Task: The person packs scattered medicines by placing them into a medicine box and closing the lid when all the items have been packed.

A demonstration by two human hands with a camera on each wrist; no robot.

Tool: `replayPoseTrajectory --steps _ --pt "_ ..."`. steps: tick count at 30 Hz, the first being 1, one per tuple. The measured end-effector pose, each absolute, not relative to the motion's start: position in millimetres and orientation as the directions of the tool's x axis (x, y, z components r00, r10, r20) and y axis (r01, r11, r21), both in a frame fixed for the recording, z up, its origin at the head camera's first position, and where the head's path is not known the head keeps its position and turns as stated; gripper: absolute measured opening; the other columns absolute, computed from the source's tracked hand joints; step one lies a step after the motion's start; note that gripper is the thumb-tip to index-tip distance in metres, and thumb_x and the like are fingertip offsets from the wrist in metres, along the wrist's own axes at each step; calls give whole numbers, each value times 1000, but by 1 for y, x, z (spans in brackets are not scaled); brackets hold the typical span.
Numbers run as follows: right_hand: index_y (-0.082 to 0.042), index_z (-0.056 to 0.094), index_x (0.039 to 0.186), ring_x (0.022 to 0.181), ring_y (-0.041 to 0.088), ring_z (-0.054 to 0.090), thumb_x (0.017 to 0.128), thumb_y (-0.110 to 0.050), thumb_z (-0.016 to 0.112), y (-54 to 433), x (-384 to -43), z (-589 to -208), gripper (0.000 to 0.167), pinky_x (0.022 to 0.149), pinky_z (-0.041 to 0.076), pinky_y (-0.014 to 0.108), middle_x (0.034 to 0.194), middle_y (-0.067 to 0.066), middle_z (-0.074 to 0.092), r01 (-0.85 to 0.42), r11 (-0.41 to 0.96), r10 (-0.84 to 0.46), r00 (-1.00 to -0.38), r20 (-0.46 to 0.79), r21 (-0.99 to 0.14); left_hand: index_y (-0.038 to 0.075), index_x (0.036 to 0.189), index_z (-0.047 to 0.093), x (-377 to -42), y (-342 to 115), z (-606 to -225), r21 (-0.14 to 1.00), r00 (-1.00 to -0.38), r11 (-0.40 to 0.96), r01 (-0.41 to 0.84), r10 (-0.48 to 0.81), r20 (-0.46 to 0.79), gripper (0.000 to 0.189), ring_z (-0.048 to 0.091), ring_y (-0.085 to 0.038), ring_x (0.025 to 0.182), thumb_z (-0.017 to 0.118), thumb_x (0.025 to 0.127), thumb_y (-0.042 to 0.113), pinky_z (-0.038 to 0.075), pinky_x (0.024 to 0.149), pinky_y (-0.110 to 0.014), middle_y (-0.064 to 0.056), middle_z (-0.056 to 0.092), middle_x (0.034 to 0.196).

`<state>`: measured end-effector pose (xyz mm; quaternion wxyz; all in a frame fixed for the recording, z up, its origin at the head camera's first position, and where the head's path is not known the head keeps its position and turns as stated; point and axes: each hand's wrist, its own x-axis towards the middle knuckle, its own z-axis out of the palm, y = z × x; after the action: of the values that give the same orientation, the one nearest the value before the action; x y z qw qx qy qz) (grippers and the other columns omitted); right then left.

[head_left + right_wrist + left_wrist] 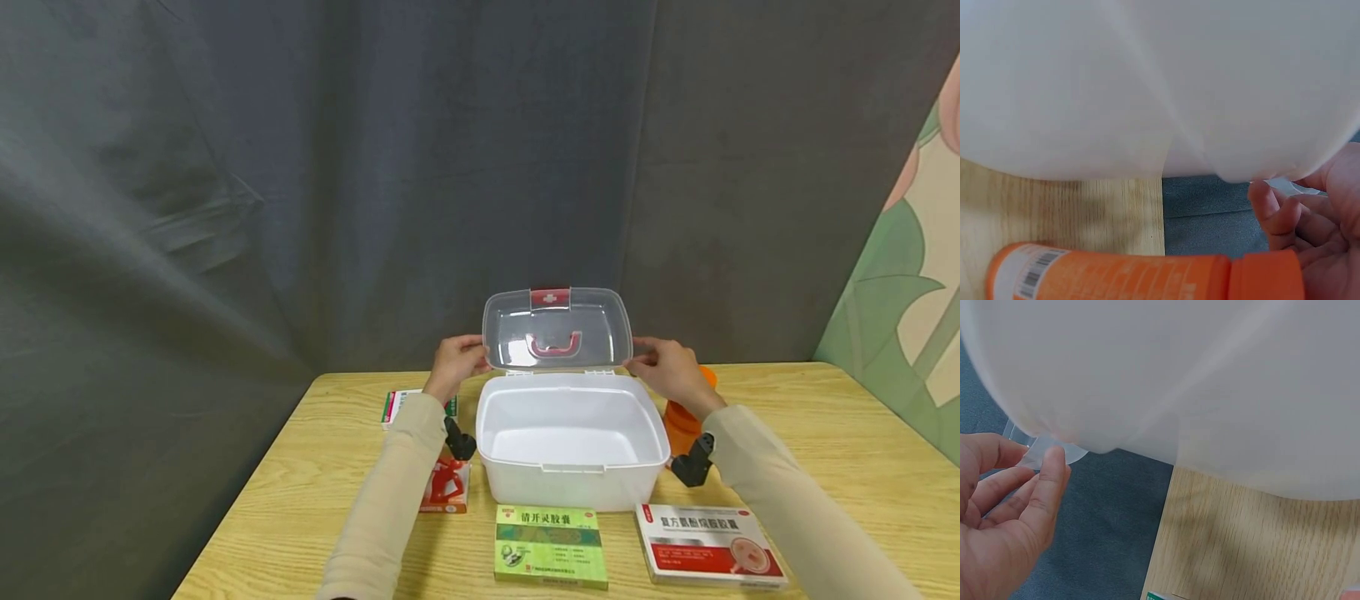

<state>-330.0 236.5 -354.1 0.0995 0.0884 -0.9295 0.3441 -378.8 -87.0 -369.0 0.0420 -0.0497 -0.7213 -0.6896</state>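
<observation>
A white plastic box [562, 490] stands on the table, its inside bare. Hinged at its back edge, the clear lid [510, 329] is raised upright, with a red handle [555, 348] and a red latch [550, 298] bearing a white cross. My left hand [456, 364] pinches the lid's left edge between thumb and fingers, also visible in the left wrist view. At the opposite edge, my right hand [675, 373] grips the lid, its fingers curled in the right wrist view. The box wall [1147, 375] hides part of the lid in both wrist views.
An orange bottle [1116, 275] lies close beneath my right wrist. In front of the white box are a green medicine carton [551, 546] and a white-and-red one [712, 542]. A red carton [447, 487] and a white-and-green carton [397, 406] lie left, partly behind my arm.
</observation>
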Motion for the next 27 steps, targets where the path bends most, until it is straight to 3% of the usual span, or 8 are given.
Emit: replayPoseTrajectory --steps 8,16,27 --pt "14 52 129 84 35 64 93 -15 62 236 -330 -352 47 79 55 49 100 24 68 -215 760 -109 -973 205 -613 -12 119 62 -377 -87 -368 996 -997 45 82 13 82 29 65 -17 68 57 92 -4 54 83 -44 -27 65 103" --pt "12 53 129 89 37 60 95 -16 59 237 -330 -351 44 83 53 51 110 27 63 -196 770 -132 -980 148 -607 -11 116 64 -376 -88 -370 996 -1000 82 16 25 14 26 64 -13 65 57 92 -1 57 69 -28 -21 66 96" --pt "12 55 127 97 42 59 96 -16 56 235 -329 -351 42 87 50 54 117 30 60 -180 778 -127 -983 129 -602 -14 118 61 -374 -90 -371 994 -999 111 -21 43 -26 29 63 -13 67 55 94 3 57 73 -29 -17 63 90"
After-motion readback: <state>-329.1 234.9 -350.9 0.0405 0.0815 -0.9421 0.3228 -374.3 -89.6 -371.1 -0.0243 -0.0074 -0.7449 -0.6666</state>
